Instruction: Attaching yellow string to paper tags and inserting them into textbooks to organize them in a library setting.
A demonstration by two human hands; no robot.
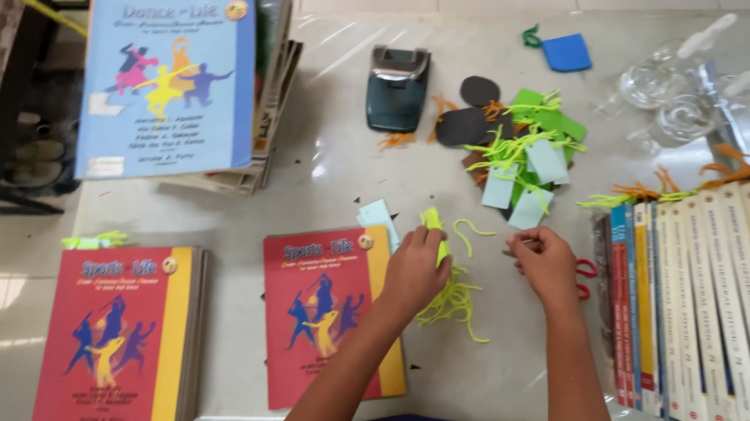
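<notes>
My left hand (413,270) is closed around a yellow-green tag (433,221) with a bundle of yellow-green strings (457,302) trailing beneath it onto the white table (325,150). My right hand (544,262) is pinched shut just beside it; I cannot tell whether it holds a string end, since the fingertips hide whatever is there. One loose string (468,231) lies curled between the two hands.

Risks, as I judge them: the thin strings could tangle with the bundle under my left hand, and a tug could drag the whole clump off. The tag could also slip, as only its top edge shows above my fingers.

Further out, a heap of finished tags (525,153), green, pale blue and dark, lies beyond my hands, too jumbled to count. One hole punch (396,88) sits left of it. One red book (326,313) lies touching my left forearm, with a second red stack (123,336) further left and one blue-covered stack (173,80) above. A row of white-spined books (723,308) stands at the right; I count roughly nine, the edge being cut off. One blue foam piece (568,52) and two clear bottles (670,91) sit at the far side.
</notes>
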